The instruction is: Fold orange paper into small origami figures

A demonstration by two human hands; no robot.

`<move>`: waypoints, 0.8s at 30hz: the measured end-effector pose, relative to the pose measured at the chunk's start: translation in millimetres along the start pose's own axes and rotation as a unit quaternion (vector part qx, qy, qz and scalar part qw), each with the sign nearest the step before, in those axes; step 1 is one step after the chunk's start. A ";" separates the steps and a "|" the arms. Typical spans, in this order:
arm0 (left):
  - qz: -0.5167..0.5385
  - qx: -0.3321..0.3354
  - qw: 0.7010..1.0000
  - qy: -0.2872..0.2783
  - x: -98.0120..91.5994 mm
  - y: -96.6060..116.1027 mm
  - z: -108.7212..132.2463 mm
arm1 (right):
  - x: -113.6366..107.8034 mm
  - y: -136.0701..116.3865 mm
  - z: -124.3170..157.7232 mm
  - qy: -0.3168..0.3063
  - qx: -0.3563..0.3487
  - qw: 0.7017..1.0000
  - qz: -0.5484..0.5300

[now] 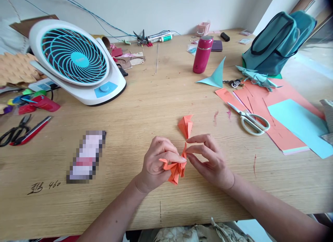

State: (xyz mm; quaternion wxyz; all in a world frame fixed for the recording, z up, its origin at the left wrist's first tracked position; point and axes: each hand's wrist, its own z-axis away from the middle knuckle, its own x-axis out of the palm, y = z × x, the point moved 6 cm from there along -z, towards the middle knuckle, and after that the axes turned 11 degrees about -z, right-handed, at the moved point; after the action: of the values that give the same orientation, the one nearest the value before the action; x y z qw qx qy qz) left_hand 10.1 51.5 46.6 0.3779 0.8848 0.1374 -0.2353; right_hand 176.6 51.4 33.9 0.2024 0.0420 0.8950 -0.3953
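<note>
Between my two hands is a small folded orange origami piece (177, 172) with several pointed flaps. My left hand (158, 162) is closed around it, the index finger lying along its top. With thumb and fingertips, my right hand (208, 160) pinches an upright narrow point at the piece's right side. Just beyond the hands, a second folded orange paper piece (185, 126) lies on the wooden table (145, 113). The palm side of my left hand is partly hidden.
On the right are white-handled scissors (253, 124), orange paper sheets (279, 131), a light blue sheet (299, 120) and folded blue paper (215, 75). A magenta flask (203, 54) and teal bag (273, 44) stand behind. Leftward are a fan (78, 61), a blurred phone-like object (87, 155) and a red cutter (33, 131).
</note>
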 end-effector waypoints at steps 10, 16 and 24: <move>0.153 -0.295 0.941 -0.057 24.9 -31.7 4.1 | 13.7 21.6 0.1 -0.054 0.138 0.986 -0.077; 0.244 -0.401 0.883 -0.010 33.2 -48.7 18.3 | 25.8 38.7 8.5 -0.041 0.265 0.940 -0.210; 0.271 -0.465 0.842 0.018 36.2 -53.7 24.8 | 24.4 20.3 3.6 -0.051 0.148 0.983 -0.094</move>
State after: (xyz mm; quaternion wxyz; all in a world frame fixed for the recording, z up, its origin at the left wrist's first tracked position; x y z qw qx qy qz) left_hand 10.5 72.0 -19.7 0.7914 0.6110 -0.0080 -0.0153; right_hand 160.3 60.5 8.1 0.2014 -0.0334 0.8153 -0.5419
